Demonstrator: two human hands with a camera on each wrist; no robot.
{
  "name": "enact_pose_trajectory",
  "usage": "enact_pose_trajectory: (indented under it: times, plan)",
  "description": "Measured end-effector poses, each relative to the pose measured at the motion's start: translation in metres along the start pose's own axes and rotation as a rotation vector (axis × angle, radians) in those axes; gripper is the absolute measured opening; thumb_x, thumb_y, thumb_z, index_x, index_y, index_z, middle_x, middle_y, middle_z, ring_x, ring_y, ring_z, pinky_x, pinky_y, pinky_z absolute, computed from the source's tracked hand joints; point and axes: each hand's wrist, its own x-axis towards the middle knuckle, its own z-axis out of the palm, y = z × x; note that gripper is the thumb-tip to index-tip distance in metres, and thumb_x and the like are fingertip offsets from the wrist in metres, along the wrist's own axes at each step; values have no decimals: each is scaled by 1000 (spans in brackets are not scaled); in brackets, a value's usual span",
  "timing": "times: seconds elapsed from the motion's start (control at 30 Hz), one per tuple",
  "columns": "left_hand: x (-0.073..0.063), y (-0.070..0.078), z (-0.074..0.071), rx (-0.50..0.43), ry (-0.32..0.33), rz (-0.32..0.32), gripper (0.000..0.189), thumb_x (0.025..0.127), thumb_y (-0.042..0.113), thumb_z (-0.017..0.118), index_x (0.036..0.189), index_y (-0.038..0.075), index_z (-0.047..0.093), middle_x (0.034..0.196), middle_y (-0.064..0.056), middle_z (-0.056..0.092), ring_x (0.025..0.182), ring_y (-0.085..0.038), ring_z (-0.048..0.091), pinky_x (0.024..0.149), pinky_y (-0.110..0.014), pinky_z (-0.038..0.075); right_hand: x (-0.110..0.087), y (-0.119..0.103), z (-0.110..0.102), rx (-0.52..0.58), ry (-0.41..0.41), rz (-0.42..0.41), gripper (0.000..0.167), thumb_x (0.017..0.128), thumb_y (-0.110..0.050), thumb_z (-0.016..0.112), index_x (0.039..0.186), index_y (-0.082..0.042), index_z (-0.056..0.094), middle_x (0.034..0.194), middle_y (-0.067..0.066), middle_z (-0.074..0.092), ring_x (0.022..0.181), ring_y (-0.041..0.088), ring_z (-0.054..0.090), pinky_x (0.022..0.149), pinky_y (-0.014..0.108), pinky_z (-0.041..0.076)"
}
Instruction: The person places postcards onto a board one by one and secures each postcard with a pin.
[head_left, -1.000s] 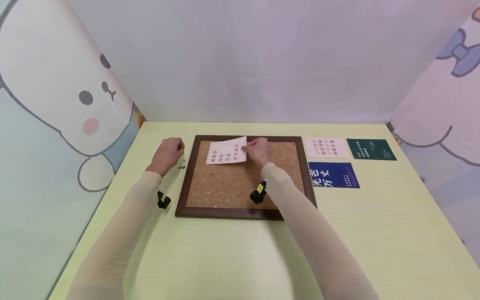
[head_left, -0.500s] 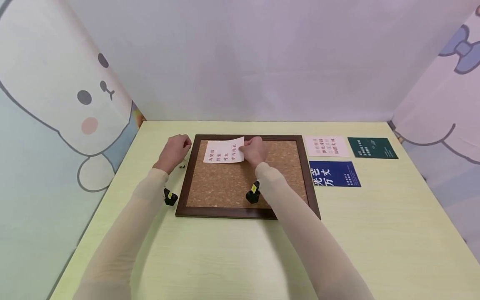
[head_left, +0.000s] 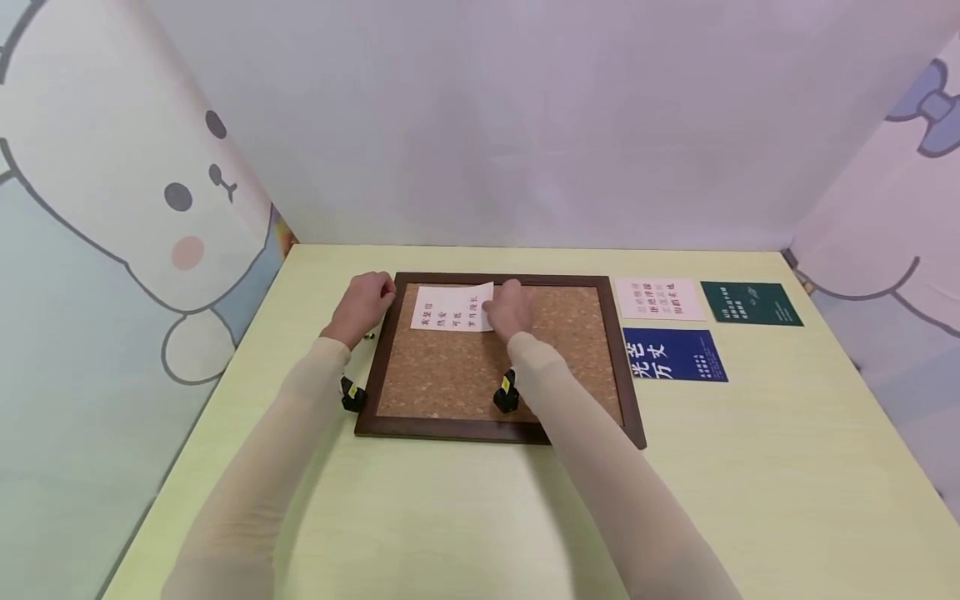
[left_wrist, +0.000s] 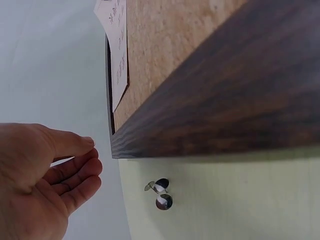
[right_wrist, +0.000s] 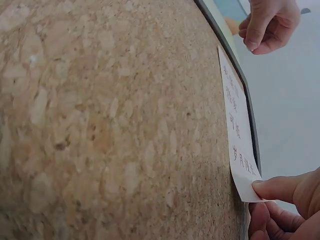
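Note:
With thumb and fingers, my right hand (head_left: 510, 308) pinches the right edge of a pale pink card (head_left: 452, 308) printed with dark characters. The card lies along the upper left of a cork board (head_left: 480, 375), its held edge lifted a little in the right wrist view. My left hand (head_left: 363, 307) is over the board's upper left corner, thumb and forefinger pinched together. A tiny pale glint at these fingertips (right_wrist: 251, 49) looks like a thumbtack, mostly hidden. Several metal thumbtacks (left_wrist: 163, 195) lie on the table beside the frame.
A dark brown wooden frame (head_left: 450, 429) borders the cork. To its right on the table (head_left: 450, 517) lie another pink card (head_left: 660, 300), a green card (head_left: 752, 303) and a blue card (head_left: 678, 355). A pale wall (head_left: 525, 125) stands behind.
My left hand has moved right, from beside the thumbtacks to the board's upper left corner. The right hand has lowered the pink card flatter toward the cork.

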Motion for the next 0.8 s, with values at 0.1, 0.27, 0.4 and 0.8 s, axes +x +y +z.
enact_pose_trajectory:
  times: [0.1, 0.27, 0.4, 0.8]
  plan:
    - [1, 2, 0, -3, -1, 0, 13, 99, 9, 51, 100, 1, 61, 95, -15, 62, 81, -26, 55, 70, -37, 48, 1, 1, 2, -57, 11, -23, 35, 90, -15, 69, 62, -10, 48, 60, 2, 45, 65, 18, 46, 55, 27, 34]
    - [4, 6, 2, -2, -1, 4, 12, 99, 9, 51, 100, 2, 61, 96, -15, 62, 82, -26, 55, 70, -37, 48, 1, 1, 4, -104, 16, -29, 40, 89, -18, 70, 60, -12, 44, 62, 3, 47, 68, 19, 48, 58, 28, 38]
    - [7, 8, 2, -12, -17, 0, 13, 100, 9, 51, 103, 1, 61, 97, -15, 62, 83, -26, 55, 70, -37, 48, -1, 1, 5, -103, 21, -42, 29, 89, -16, 69, 66, -9, 52, 72, 7, 59, 73, 22, 52, 62, 31, 42]
    - [16, 12, 4, -56, -66, 16, 15, 101, 8, 49, 101, -2, 61, 91, -16, 59, 76, -26, 52, 67, -37, 44, -2, 2, 6, -140, -4, -76, 18, 93, -18, 66, 81, -5, 64, 80, 8, 63, 66, 18, 53, 54, 28, 41]
